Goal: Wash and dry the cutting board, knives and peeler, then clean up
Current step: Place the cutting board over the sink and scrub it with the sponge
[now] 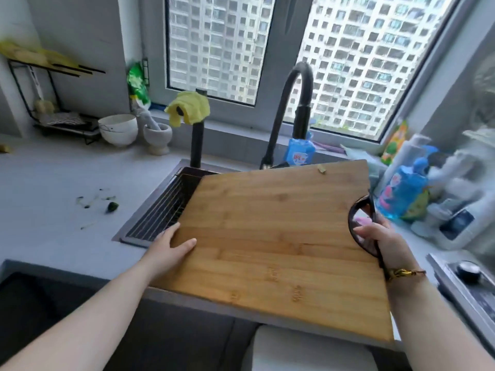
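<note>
A large bamboo cutting board is held over the sink, covering most of it. My left hand grips its left edge, thumb on top. My right hand holds the dark handle cut-out on the right edge, fingers through the hole. A small food scrap lies near the board's far edge. No knife or peeler is in view.
A black faucet arches behind the board. A yellow cloth hangs on a black post. Blue soap bottles and other bottles crowd the right counter. Bowls and a rack stand at left; green scraps litter the counter.
</note>
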